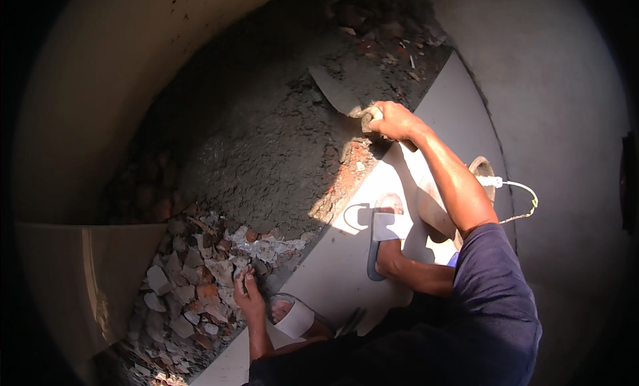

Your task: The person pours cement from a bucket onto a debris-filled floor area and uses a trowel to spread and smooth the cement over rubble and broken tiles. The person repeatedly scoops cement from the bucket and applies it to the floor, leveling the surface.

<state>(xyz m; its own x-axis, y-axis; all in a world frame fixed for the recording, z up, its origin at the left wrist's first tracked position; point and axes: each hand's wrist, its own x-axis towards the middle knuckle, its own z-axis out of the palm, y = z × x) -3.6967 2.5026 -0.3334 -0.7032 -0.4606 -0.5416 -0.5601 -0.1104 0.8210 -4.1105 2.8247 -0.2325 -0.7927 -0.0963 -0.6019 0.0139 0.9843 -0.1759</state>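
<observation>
My right hand (398,123) is wrapped round the handle of a trowel (335,93). The trowel's broad, mortar-smeared blade reaches up and left over wet grey mortar (259,146), close to its surface. Lower down, my left hand (249,299) hovers at the edge of broken rubble (183,289), its fingers loosely bent and a little apart. I see nothing held in it, though whether its fingertips touch the rubble I cannot tell.
Pale floor tiles (346,266) run diagonally beside the mortar, with my sandalled feet on them. Under my right arm stands a bucket (480,169) with a white cord (526,186). Plain walls (552,119) rise on both sides. More rubble (393,26) lies at the far end.
</observation>
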